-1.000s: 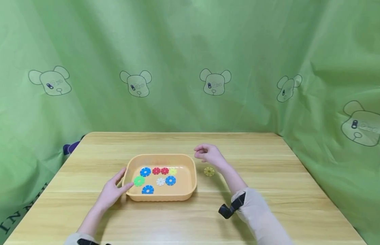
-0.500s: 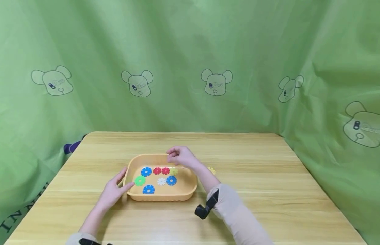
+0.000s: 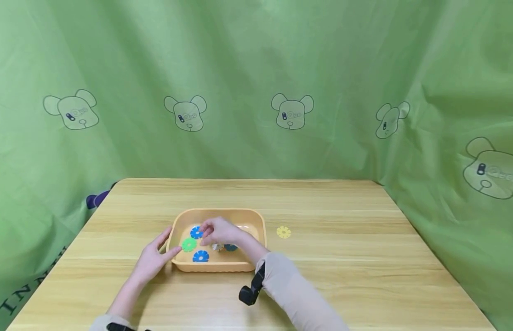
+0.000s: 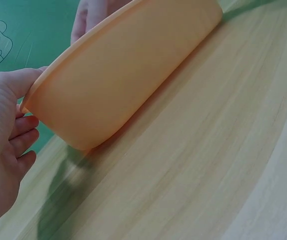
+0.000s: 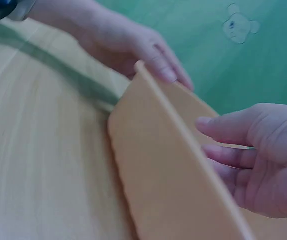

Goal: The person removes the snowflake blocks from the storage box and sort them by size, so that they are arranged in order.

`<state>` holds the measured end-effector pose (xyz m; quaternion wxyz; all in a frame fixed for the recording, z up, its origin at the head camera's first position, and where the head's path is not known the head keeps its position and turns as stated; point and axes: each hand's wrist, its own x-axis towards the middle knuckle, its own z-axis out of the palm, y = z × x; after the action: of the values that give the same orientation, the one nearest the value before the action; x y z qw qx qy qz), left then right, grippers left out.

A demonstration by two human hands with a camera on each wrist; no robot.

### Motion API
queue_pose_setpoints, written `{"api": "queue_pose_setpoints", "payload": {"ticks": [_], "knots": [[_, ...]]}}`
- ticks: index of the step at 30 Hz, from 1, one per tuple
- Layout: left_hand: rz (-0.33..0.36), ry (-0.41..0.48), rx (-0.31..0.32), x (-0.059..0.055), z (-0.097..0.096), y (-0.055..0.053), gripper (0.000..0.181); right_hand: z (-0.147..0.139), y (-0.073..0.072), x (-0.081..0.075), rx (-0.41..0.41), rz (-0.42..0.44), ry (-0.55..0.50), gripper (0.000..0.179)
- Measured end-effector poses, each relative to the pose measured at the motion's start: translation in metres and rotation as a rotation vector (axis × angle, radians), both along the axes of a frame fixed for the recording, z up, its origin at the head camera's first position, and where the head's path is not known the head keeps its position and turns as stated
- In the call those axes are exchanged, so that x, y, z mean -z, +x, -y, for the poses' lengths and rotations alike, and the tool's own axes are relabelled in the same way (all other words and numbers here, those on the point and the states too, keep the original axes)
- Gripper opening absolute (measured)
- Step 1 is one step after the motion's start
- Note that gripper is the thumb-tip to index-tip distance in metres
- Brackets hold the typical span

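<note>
An orange plastic tray [image 3: 217,266] sits on the wooden table. My left hand [image 3: 151,258] holds its left end, thumb over the rim and fingers outside, as the left wrist view also shows. Inside lie a green notched disc [image 3: 189,244], a blue notched disc [image 3: 200,256] near the front wall, and another blue one farther back. My right hand [image 3: 219,231] is over the tray's middle with fingers loosely bent and thumb apart; nothing shows between them. It partly covers a white notched disc [image 3: 217,247] and a third blue one, and hides the red ones.
A yellow notched disc [image 3: 283,232] lies on the table [image 3: 343,230] to the right of the tray. A green curtain [image 3: 240,151] with printed bear heads hangs behind and around the table. Something purple [image 3: 97,199] shows past the left table edge.
My right hand has moved left, from beyond the tray's right end to over its middle, uncovering the yellow disc on the table. My left hand keeps its place on the tray.
</note>
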<state>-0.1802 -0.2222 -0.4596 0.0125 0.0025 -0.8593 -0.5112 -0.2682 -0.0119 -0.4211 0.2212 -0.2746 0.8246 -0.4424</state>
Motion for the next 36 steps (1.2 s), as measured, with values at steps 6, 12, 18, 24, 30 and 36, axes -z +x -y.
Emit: {"api": "queue_pose_setpoints", "payload": {"ticks": [6,12,18,24,30,36], "knots": [[0.001,-0.005,0.002,0.000,0.000,0.001,0.074,0.006,0.004,0.015,-0.108,-0.048,0.126,0.032],[0.009,0.010,-0.003,0.002,0.001,-0.001,0.075,0.007,0.004,0.024,-0.139,-0.066,0.181,0.029],[0.012,0.007,-0.002,0.003,0.001,-0.002,0.075,0.009,0.006,0.027,-0.196,-0.164,0.253,0.023],[0.002,0.016,-0.003,0.003,0.001,-0.002,0.075,0.011,0.006,0.029,-0.237,-0.263,0.321,0.021],[0.001,0.021,0.003,0.004,0.001,-0.002,0.074,0.012,0.007,0.028,-0.207,-0.274,0.353,0.024],[-0.002,0.014,0.005,0.005,0.001,-0.002,0.075,0.009,0.007,0.027,-0.120,-0.210,0.288,0.032]]}}
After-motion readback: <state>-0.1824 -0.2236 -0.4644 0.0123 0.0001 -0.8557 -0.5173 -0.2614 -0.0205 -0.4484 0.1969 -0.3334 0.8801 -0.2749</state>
